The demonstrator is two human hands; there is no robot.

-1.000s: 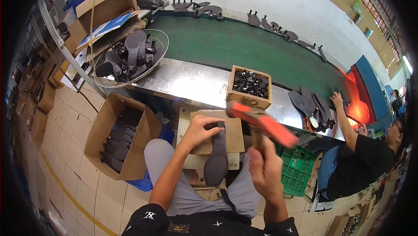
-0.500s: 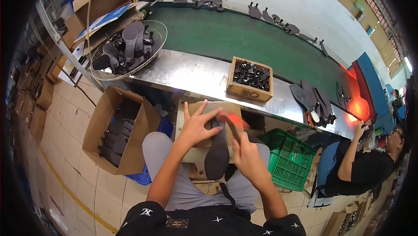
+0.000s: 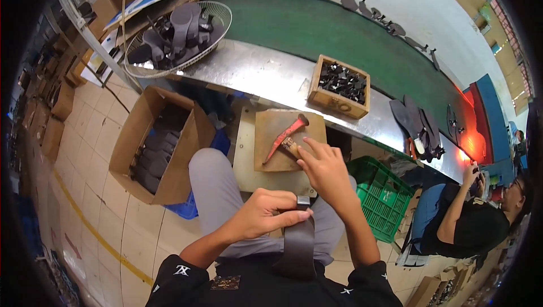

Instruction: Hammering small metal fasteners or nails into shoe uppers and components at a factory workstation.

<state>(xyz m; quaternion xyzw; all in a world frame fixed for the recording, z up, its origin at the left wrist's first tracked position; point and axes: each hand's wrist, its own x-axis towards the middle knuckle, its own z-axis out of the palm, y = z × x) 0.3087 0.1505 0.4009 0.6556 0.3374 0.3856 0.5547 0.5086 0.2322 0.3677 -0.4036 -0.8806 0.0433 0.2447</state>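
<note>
Left fingers (image 3: 278, 195): closed, pinching with the thumb around the heel end of the dark brown, long, matt shoe sole (image 3: 298, 250).
Right fingers (image 3: 318, 148): loosely bent and spread over the wooden handle end of the red-headed hammer (image 3: 280, 139); I cannot tell whether they grip it or only rest there.
Sole: hangs from my left fingers, its broad part below them, in front of my black shirt and well apart from my right fingers.
Heel tip: the small, squarish, grey-black, shiny end piece (image 3: 304, 199) sits just beyond my left fingertips, facing up.
Hammer: its head lies on the flat, square, tan board (image 3: 268, 123), ahead of both sets of fingers, pointing away from my right palm.
Heel work: I judge this to be a pause off the board, the tip turned up for a look beside a hammer not in use.
Next on the heel: I think it calls for a steady left pinch and a choice for my right fingers: let go of the handle if the tip sits well, or lift the hammer clear so that the sole can lie on the board.
</note>
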